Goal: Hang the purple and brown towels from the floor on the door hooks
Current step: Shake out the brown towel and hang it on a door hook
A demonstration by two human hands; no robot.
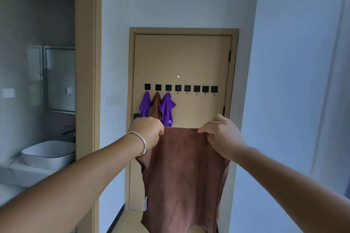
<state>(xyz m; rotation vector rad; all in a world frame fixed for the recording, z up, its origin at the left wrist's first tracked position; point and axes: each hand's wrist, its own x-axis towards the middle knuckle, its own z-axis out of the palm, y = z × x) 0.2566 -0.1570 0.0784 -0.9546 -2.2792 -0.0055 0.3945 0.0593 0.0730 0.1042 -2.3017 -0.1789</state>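
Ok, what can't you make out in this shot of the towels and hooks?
- Head view: the held brown towel hides the floor, so any remaining towels are unseen.
- The left hand covers the hung towels' lower ends.
- The empty hooks are too small to see their shape.
- The towel's bottom edge is cut off by the frame.

Both forearms bare, no sleeves; silver bangle (141, 143) on left wrist; right wrist unadorned
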